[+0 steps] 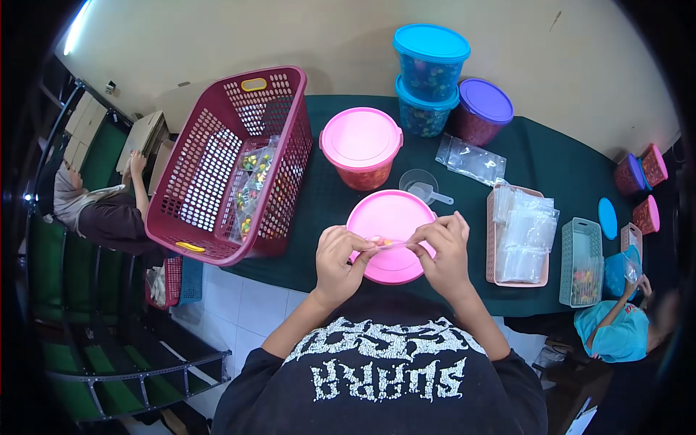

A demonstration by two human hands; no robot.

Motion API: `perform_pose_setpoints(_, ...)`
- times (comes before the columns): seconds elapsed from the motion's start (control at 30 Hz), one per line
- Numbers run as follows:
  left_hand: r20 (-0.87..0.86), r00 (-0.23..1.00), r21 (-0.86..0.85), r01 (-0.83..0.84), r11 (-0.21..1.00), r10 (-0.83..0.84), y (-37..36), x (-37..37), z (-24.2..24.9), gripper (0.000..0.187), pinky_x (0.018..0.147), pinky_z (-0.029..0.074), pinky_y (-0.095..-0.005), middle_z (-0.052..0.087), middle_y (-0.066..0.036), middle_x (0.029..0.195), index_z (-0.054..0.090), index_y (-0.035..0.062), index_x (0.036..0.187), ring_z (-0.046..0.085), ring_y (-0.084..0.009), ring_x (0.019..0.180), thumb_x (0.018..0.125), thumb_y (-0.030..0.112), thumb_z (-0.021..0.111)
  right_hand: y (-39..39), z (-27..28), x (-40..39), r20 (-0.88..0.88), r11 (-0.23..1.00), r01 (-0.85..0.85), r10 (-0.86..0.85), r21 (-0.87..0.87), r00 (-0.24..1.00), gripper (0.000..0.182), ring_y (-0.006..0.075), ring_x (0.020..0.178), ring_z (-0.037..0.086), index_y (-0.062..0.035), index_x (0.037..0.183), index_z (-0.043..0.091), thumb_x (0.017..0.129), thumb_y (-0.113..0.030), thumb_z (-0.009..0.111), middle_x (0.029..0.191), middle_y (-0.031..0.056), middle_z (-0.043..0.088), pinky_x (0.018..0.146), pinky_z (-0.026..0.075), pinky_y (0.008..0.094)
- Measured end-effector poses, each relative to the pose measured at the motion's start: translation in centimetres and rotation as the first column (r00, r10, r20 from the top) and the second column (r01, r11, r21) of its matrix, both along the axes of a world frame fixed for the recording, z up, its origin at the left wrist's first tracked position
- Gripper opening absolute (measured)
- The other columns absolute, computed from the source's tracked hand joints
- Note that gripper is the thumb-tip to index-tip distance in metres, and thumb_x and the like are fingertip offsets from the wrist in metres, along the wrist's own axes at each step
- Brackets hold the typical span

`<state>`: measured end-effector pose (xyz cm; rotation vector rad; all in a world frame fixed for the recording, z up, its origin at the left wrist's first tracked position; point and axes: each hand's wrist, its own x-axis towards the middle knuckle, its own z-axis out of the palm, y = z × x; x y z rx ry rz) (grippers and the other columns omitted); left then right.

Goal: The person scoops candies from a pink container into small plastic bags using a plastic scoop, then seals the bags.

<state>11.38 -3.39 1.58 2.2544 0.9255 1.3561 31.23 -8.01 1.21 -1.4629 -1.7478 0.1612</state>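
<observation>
My left hand (341, 262) and my right hand (441, 250) pinch opposite ends of a small clear plastic bag (390, 244) with colourful candy-like pieces inside. The bag is stretched between my fingertips, above a pink lid (395, 270) that covers a round tub in front of me. Just beyond that lid lies a clear scoop with a handle (439, 197). A second pink-lidded tub (361, 138) with reddish contents stands behind it. To the right, a pink basket (491, 254) holds a pile of clear plastic bags (527, 232).
A large maroon basket (277, 206) with several filled bags (250, 181) stands at left. Blue-lidded tubs (433, 54) and a purple-lidded tub (486, 105) stand at the back near flat plastic bags (471, 159). Co-workers sit at right (616, 326) and left (109, 217).
</observation>
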Motion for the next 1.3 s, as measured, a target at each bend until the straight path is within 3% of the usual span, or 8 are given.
perform_pose_setpoints(0.23,0.155,0.983,-0.294,-0.049,0.954,0.099,0.5,-0.3,-1.0,0.023,0.094,0.042,-0.0348,0.060,-0.013,0.116,0.059,0.0007,0.107,0.056,-0.0214,0.104,0.085,0.004,0.061,-0.3,-1.3,1.0,-0.255,0.997,-0.074,0.074,0.010,0.964,0.011,0.0207,0.084,0.054,-0.0077,0.079,0.062,0.075,-0.010,0.072,0.082,0.0036,0.062,0.097,0.034,0.0430)
perform_pose_setpoints(0.43,-0.084,0.984,-0.340,0.120,0.933,-0.158,-1.5,1.2,-0.2,0.065,0.106,0.033,-0.0386,0.048,-0.017,0.135,0.043,0.0015,0.134,0.046,-0.0309,0.125,0.077,0.015,0.071,-1.3,-2.2,-2.1,-0.863,0.972,-0.234,0.145,0.032,0.484,0.011,0.0157,0.097,0.055,0.0003,0.092,0.056,0.087,-0.006,0.064,0.100,0.0106,0.054,0.089,0.041,0.0281)
perform_pose_setpoints(0.63,0.289,0.952,-0.663,0.277,0.696,-0.104,-0.8,1.4,-2.8,0.038,0.098,0.043,-0.0334,0.057,-0.016,0.125,0.046,-0.0026,0.129,0.056,-0.0228,0.114,0.095,0.013,0.053,-0.5,-1.9,-3.0,-0.848,0.917,-0.387,0.277,0.093,0.452,0.030,0.0208,0.103,0.055,-0.0006,0.111,0.054,0.086,-0.012,0.065,0.112,0.0111,0.052,0.092,0.044,0.0339)
perform_pose_setpoints(0.77,0.510,0.858,-0.651,0.335,0.681,0.066,-0.2,1.2,-2.6,0.031,0.093,0.046,-0.0296,0.059,-0.016,0.121,0.048,-0.0050,0.124,0.059,-0.0185,0.106,0.099,0.013,0.045,0.0,-3.8,-1.9,-0.590,0.995,-0.008,-0.050,-0.096,0.806,0.060,0.0204,0.099,0.058,-0.0027,0.124,0.041,0.076,-0.016,0.076,0.122,0.0121,0.051,0.086,0.048,0.0315)
perform_pose_setpoints(0.83,0.627,0.769,-0.692,0.477,0.541,0.124,0.0,1.2,-2.8,0.033,0.093,0.046,-0.0301,0.060,-0.016,0.121,0.047,-0.0041,0.126,0.060,-0.0203,0.106,0.099,0.015,0.046,-0.3,-4.3,-1.9,-0.827,0.804,-0.512,0.047,-0.301,0.560,0.065,0.0191,0.091,0.061,-0.0016,0.124,0.040,0.073,-0.015,0.078,0.118,0.0102,0.053,0.079,0.050,0.0288)
perform_pose_setpoints(0.93,0.636,0.765,-0.676,0.492,0.549,0.097,0.3,1.3,-3.0,0.044,0.097,0.044,-0.0333,0.045,-0.018,0.137,0.032,0.0005,0.137,0.053,-0.0239,0.117,0.099,0.016,0.046,-0.5,-2.5,-1.5,-0.875,0.752,-0.554,-0.064,-0.358,0.480,0.051,0.0171,0.084,0.063,0.0001,0.119,0.046,0.078,-0.015,0.073,0.107,0.0112,0.060,0.070,0.052,0.0239)
perform_pose_setpoints(1.03,0.607,0.793,-0.666,0.467,0.582,0.059,0.7,0.5,-2.8,0.050,0.101,0.039,-0.0378,0.030,-0.017,0.147,0.017,0.0059,0.143,0.045,-0.0276,0.126,0.100,0.018,0.041,0.9,-5.5,0.6,-0.905,0.988,-0.154,-0.068,-0.003,-0.421,0.033,0.0144,0.069,0.061,-0.0025,0.113,0.054,0.091,-0.027,0.060,0.090,0.0040,0.062,0.055,0.051,0.0244)
perform_pose_setpoints(1.3,0.456,0.888,-0.836,0.452,0.311,-0.062,0.6,-0.4,-3.7,0.046,0.094,0.041,-0.0332,0.047,-0.014,0.136,0.028,0.0094,0.139,0.056,-0.0234,0.113,0.099,0.027,0.043,0.2,-9.7,1.2,-0.850,0.961,-0.278,-0.143,0.004,-0.507,0.033,0.0099,0.046,0.043,-0.0159,0.118,0.053,0.094,-0.040,0.053,0.083,0.0013,0.059,0.042,0.037,0.0235)
